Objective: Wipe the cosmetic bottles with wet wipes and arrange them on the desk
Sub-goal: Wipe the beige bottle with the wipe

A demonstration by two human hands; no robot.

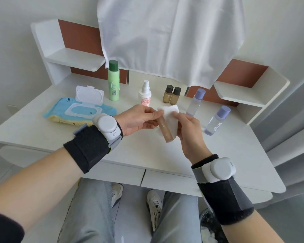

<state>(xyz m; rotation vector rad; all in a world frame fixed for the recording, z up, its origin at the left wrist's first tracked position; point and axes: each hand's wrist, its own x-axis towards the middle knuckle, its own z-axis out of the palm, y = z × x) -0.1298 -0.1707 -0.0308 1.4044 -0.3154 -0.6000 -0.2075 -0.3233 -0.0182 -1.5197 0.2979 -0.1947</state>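
A white cloth (170, 37) hangs over the shelf unit (74, 58); sneakers (154, 204) below.

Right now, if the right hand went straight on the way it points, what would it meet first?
Likely the two small gold bottles beyond the wipe that the right hand holds; depth is unclear.

Bright, even light; soft shadows, wide-angle edge distortion.
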